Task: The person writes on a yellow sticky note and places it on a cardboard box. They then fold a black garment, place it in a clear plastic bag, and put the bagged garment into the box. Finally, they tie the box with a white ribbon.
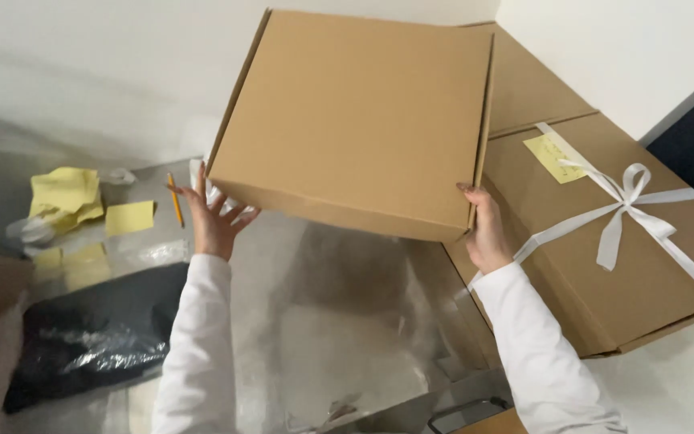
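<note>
The plain cardboard box [355,120] hangs tilted in the air above the shiny bench [315,321], carried between both hands. The left hand [214,215] presses its lower left edge with fingers spread; the right hand [485,233] grips the lower right corner. To carry it well, even pressure from both sides matters, keeping clear of the ribboned box [604,233] beside it and the pencil [175,199].
</note>
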